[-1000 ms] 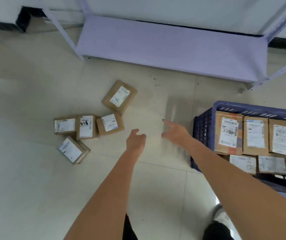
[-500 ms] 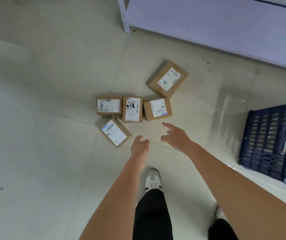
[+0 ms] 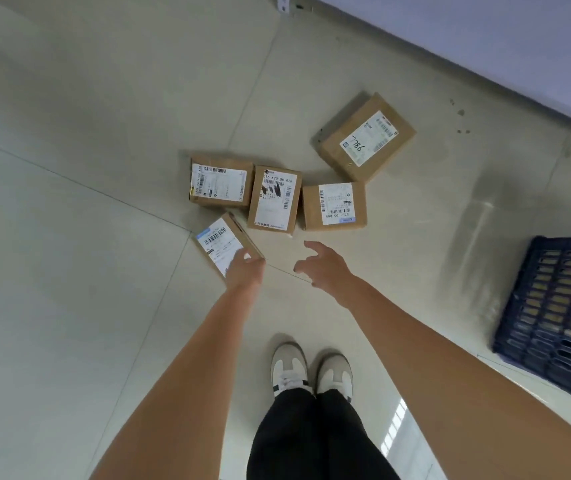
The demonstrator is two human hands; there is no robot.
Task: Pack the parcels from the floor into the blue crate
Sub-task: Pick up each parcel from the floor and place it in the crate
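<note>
- We see five parcels lying on the tiled floor (image 3: 69,271), all cardboard with white labels facing up.
- The nearest parcel (image 3: 223,245) lies tilted, at the lower left of the group.
- Our left hand (image 3: 244,271) is over that parcel's near corner; we cannot tell whether the fingers touch it or grip it, since the hand hides them.
- Our right hand (image 3: 325,266) hovers above bare floor with fingers spread and loosely bent, holding nothing, just short of the middle parcel (image 3: 274,199).
- The left parcel (image 3: 221,185) sits just beside the middle one, seemingly touching it.
- The right parcel (image 3: 335,206) sits close on the other side of the middle one.
- The big parcel (image 3: 367,137), marked "786" by hand as far as we can read, lies turned at an angle behind the right parcel, their corners almost meeting.
- The blue crate (image 3: 554,313) stands at the right edge, well apart from the parcels; only its slotted side shows, so we cannot see inside.
- A pale shelf (image 3: 484,39) runs across the upper right.
- Our shoes (image 3: 311,370) stand side by side below the hands.
</note>
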